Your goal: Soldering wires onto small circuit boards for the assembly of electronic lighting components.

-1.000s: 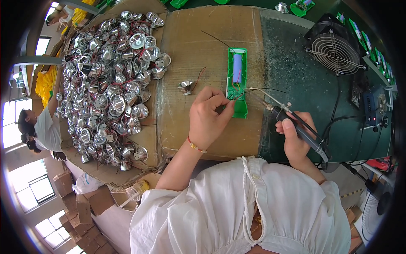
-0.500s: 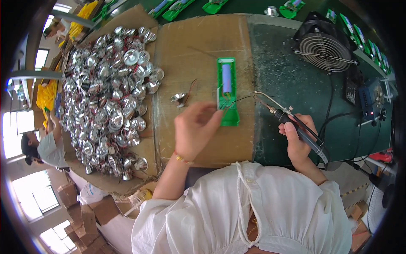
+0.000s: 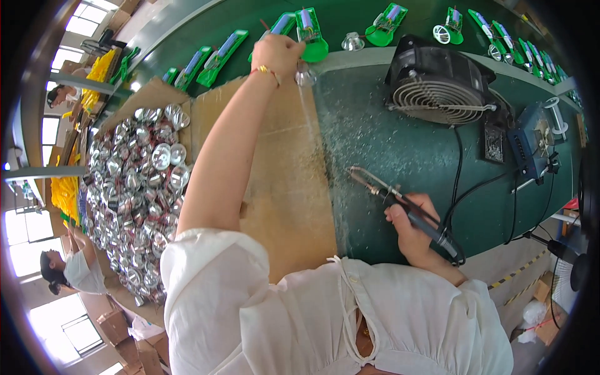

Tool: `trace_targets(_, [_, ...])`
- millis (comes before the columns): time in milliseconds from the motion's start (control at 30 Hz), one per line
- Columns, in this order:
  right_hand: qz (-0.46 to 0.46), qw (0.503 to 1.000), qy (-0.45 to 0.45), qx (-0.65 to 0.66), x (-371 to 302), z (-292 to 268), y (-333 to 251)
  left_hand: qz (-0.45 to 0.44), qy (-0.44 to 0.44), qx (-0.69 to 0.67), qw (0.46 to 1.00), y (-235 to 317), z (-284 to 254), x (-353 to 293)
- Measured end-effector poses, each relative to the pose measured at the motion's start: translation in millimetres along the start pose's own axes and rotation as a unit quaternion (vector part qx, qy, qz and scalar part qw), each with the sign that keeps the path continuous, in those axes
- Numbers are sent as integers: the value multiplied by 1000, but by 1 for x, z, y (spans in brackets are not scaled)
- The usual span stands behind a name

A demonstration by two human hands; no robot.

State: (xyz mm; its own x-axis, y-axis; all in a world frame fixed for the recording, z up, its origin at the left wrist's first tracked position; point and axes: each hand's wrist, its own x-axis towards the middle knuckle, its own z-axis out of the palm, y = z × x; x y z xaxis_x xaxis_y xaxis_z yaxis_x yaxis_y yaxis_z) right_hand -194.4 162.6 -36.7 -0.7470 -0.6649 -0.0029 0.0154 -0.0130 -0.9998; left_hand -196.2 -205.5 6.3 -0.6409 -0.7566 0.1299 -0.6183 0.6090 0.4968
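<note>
My left hand (image 3: 278, 57) reaches across to the far side, fingers bent down over a green flashlight housing (image 3: 284, 24) with a purple battery. The fingertips are partly hidden; the hand looks closed on that housing. Right beside it lies another green housing (image 3: 315, 51), its battery end away from me and its flared end toward me. A shiny reflector cup (image 3: 305, 76) sits just below my fingers, at the cardboard's far edge. My right hand (image 3: 412, 225) is wrapped round a soldering iron (image 3: 409, 215) with a thin metal tube alongside; its tip hovers over the green tabletop.
A big pile of reflector cups (image 3: 134, 187) spreads at the left. Cardboard (image 3: 287, 206) covers the middle. A black fan (image 3: 444, 87) with a wire guard stands at the far right, near a blue soldering station (image 3: 531, 140) and cables. More green housings (image 3: 222, 57) line the far strip.
The green housing is gone from the cardboard before me; a similar one now lies on the far strip. My left hand has moved far forward. The right hand still holds the soldering iron.
</note>
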Motion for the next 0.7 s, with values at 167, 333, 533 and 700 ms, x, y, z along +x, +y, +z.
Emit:
trace_targets(167, [6, 1000, 5, -5, 2, -8, 8, 84, 184, 142, 969, -23, 11, 62])
trace_targets(333, [9, 1000, -9, 28, 1, -6, 9, 99, -58, 107, 988, -64, 9, 45])
trace_targets(533, [12, 1000, -26, -2, 2, -6, 2, 15, -115, 108, 987, -16, -52, -93])
trace_targets(700, [29, 999, 8, 11, 4, -3, -6, -4, -59, 23, 998, 25, -47, -225])
